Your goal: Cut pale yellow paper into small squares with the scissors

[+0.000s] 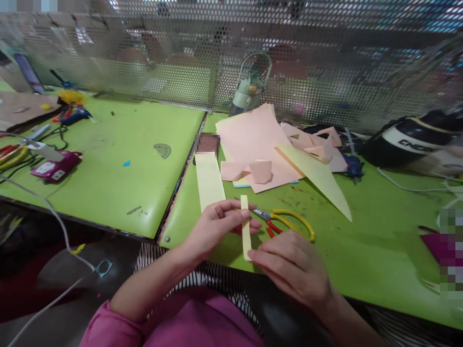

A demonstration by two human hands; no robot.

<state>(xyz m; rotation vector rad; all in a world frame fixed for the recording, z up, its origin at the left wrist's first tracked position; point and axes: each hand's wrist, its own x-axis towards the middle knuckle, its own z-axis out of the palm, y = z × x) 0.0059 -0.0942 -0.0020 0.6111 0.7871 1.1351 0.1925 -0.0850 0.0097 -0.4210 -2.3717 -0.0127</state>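
Note:
A narrow pale yellow paper strip (246,236) is held upright between my two hands near the table's front edge. My left hand (222,221) pinches its upper part between thumb and fingers. At the strip's lower end, the fingertips of my right hand (292,265) close on it. Just beyond my right hand lie pliers with yellow and red handles (294,221), partly hidden by that hand. A wider pale yellow paper strip (210,180) lies behind my left hand. Pink paper sheets (249,135) and a yellow sheet (318,178) with a curved edge lie farther back.
A green bottle (248,91) stands against the perforated metal screen (181,62). At right lies a black bottle (412,140) near white cables. The left table holds a purple box (56,166), a glue gun (76,115) and a protractor (162,151). A gap separates the tables.

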